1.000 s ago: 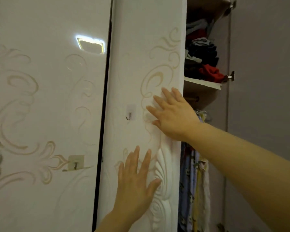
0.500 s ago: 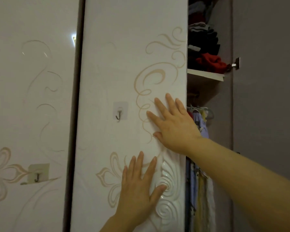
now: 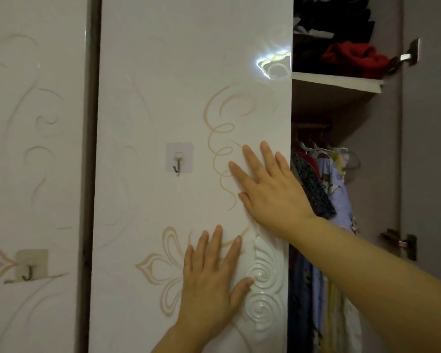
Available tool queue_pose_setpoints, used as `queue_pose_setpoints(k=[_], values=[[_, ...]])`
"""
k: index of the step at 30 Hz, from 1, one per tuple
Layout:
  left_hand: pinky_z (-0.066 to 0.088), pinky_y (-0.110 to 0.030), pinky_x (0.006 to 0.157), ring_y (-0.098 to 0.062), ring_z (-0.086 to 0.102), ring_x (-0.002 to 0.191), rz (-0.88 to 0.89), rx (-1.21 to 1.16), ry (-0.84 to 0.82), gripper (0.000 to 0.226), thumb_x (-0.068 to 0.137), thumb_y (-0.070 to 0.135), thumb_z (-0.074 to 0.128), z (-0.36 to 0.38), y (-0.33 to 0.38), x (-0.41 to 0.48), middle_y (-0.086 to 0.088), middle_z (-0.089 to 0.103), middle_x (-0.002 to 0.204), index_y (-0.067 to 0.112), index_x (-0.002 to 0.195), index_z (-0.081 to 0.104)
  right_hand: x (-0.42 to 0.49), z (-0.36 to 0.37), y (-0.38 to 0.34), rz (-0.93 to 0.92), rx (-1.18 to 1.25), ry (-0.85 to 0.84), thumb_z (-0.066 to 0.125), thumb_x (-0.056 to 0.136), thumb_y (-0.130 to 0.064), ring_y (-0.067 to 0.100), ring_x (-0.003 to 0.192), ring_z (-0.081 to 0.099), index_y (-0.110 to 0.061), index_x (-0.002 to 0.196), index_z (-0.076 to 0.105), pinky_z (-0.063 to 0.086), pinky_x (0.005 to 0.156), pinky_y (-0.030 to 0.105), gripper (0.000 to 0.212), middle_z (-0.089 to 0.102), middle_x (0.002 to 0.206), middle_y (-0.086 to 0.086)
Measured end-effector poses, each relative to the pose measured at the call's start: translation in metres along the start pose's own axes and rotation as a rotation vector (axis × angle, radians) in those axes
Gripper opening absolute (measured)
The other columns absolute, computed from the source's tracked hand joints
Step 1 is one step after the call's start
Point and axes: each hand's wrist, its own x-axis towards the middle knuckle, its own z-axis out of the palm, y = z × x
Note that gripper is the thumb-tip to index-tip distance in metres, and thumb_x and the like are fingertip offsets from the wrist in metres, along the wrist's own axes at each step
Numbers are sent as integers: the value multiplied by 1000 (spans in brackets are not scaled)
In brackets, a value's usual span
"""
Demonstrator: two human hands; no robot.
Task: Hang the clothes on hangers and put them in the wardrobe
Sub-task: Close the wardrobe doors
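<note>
- Glossy white, beige scrolls all over: that's the tall white wardrobe door (image 3: 189,98), and both hands are flat against it.
- The left hand (image 3: 209,284) sits low, fingers (image 3: 215,240) straight and spread, grasping nothing, thumb touching the raised white swirl moulding (image 3: 262,296).
- The right hand (image 3: 270,189) is higher, palm down, fingers released and fanned, with the little finger just beside the door's free vertical edge.
- The task's thing lies to the right of that edge: the colourful clothes on hangers (image 3: 336,194) are on the rail inside, hanging straight down, partly behind the right forearm.
- The right hand is nearer the opening; the left is well inside the panel.
- Above the rail, a white shelf (image 3: 336,81) carries folded dark and red garments (image 3: 351,57).
- Room to move: the opening runs narrow and tall between the door edge and the grey side panel (image 3: 430,149).
- My call: this is a push on the panel. I can't tell which way it travels.
- A small clear adhesive hook (image 3: 178,161) sits left of the right hand, well clear of it.
</note>
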Motion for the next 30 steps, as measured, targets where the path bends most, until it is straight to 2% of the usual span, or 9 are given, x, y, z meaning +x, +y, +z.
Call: queue_pose_setpoints(k=[4, 11, 15, 17, 21, 24, 26, 28, 30], values=[[17, -50, 106, -31, 28, 133, 52, 24, 103, 59, 91, 60, 24, 27, -10, 10, -10, 36, 146, 28, 137, 43, 5, 25, 1, 39, 47, -1, 23, 101, -37, 37, 142, -15, -25, 151, -1, -9, 115, 46, 56, -10, 158, 9], [12, -50, 106, -31, 31, 131, 167, 87, 210, 59, 78, 46, 43, 64, -33, 29, -10, 33, 145, 27, 134, 40, 19, 64, 3, 91, 96, -32, 25, 102, -37, 35, 144, -13, -25, 150, -2, -4, 117, 43, 57, -9, 158, 9], [19, -53, 104, -30, 34, 130, 198, 88, 228, 74, 60, 41, 78, 85, -42, 41, -11, 43, 142, 26, 129, 54, 28, 88, -1, 134, 119, -54, 26, 101, -40, 34, 144, -13, -24, 150, -6, 0, 117, 41, 60, -11, 158, 10], [21, -53, 102, -29, 34, 129, 199, 87, 218, 80, 50, 39, 86, 93, -46, 47, -11, 44, 141, 24, 124, 60, 33, 101, -4, 152, 129, -71, 26, 101, -42, 33, 144, -13, -22, 149, -8, 1, 117, 40, 62, -12, 158, 11], [12, -49, 108, -30, 27, 135, 235, 76, 270, 78, 56, 40, 83, 112, -58, 53, -9, 35, 144, 24, 128, 57, 35, 127, -11, 176, 126, -89, 25, 100, -45, 31, 142, -21, -22, 143, -20, -4, 117, 40, 66, -22, 154, 9], [10, -50, 111, -30, 25, 138, 253, 69, 313, 80, 61, 42, 76, 122, -64, 54, -9, 33, 147, 25, 135, 49, 34, 135, -12, 178, 103, -19, 31, 99, -44, 30, 138, -20, -22, 143, -13, -5, 114, 39, 66, -19, 150, 7], [10, -51, 111, -30, 21, 140, 259, 76, 330, 73, 72, 42, 64, 125, -65, 53, -9, 29, 150, 25, 139, 42, 34, 135, -12, 177, 95, 5, 33, 98, -43, 30, 139, -15, -21, 144, -8, -2, 113, 39, 65, -14, 151, 8], [9, -53, 111, -30, 17, 141, 261, 85, 328, 64, 79, 41, 52, 124, -64, 53, -9, 25, 152, 24, 140, 41, 34, 132, -12, 189, 95, -39, 28, 99, -45, 29, 141, -18, -23, 142, -16, -4, 115, 38, 65, -20, 151, 7], [9, -55, 110, -33, 19, 140, 258, 92, 319, 66, 76, 39, 63, 122, -62, 53, -10, 27, 150, 23, 138, 45, 35, 126, -12, 196, 96, -98, 25, 99, -46, 29, 144, -17, -24, 143, -20, -5, 116, 37, 66, -21, 154, 8]])
